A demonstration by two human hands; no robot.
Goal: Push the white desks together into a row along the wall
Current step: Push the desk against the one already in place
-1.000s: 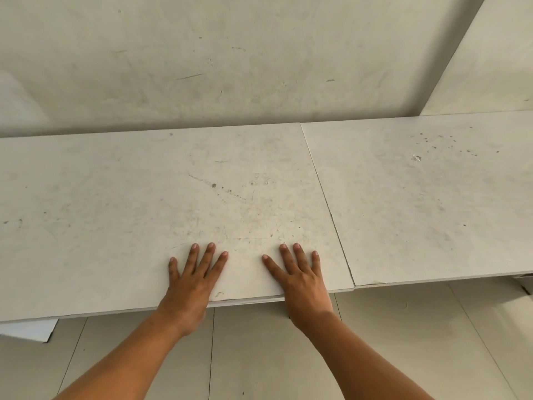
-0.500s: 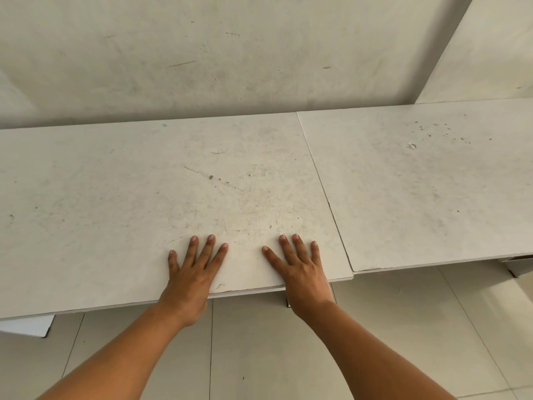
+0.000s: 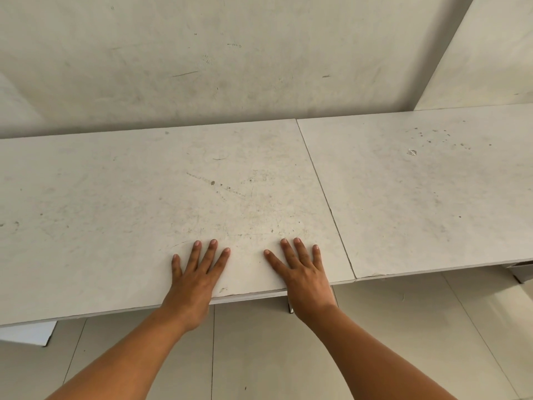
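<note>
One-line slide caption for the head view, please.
Both hands, left and right, flat on the left desk, abutting the right desk.

The near desk (image 3: 144, 203) is showing a matt white board top, scuffed, scratched and speckled with dark marks, its front edge chipped. The right desk (image 3: 427, 197) is wearing the same dull white finish, dotted with small specks and one chip. The wall (image 3: 230, 59) is looking like matt, smudged plaster, while the floor tiles (image 3: 259, 350) are giving off a faint smooth sheen.
</note>
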